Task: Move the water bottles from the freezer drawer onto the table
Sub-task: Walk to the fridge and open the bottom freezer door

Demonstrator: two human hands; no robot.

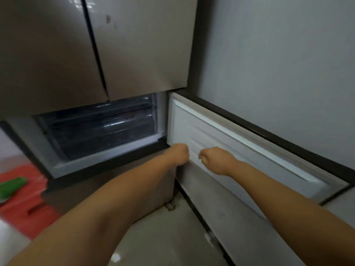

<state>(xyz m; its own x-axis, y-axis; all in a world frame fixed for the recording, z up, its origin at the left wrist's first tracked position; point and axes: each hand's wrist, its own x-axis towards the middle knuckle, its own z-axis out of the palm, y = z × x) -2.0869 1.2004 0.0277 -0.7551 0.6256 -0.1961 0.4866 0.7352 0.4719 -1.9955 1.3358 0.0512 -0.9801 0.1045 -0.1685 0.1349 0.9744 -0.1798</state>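
Observation:
The freezer compartment [107, 131] stands open under the fridge's two upper doors. Inside it is a dark, see-through drawer [103, 129], and I cannot make out any water bottles through its front. The freezer door [240, 143] is swung out to the right, showing its white inner liner. My left hand [178, 153] is curled into a fist at the door's hinge-side corner, by the compartment's lower right edge. My right hand [213, 160] is a fist just in front of the liner. Nothing shows in either hand. The frame is blurred.
A brown lower fridge panel [115, 183] sits below the open compartment. A grey wall [278, 64] rises on the right behind the open door. At the far left a red board [25, 198] carries a green object [11, 186]. Pale floor tiles [169, 237] lie below my arms.

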